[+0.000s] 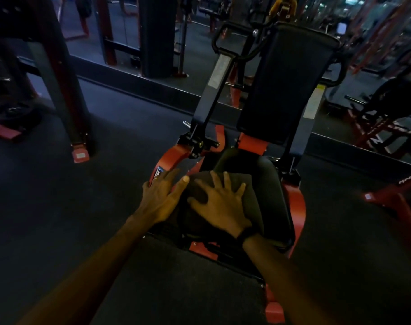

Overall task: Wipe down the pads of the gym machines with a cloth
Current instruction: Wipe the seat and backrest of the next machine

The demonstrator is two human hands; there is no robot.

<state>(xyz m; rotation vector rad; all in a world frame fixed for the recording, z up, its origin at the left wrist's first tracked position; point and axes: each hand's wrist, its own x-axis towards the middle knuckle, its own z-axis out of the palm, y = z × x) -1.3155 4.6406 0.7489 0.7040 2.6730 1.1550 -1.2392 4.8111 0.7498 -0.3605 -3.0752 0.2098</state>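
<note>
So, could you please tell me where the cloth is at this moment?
In the head view, the cloth lies low in the centre on the machine's seat pad, spread flat beneath the right hand, with the left hand beside it.

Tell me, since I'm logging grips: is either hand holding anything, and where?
Nothing is gripped. The right hand presses flat, fingers spread, on a dark folded cloth on the black seat pad; the left hand rests open beside it.
</note>
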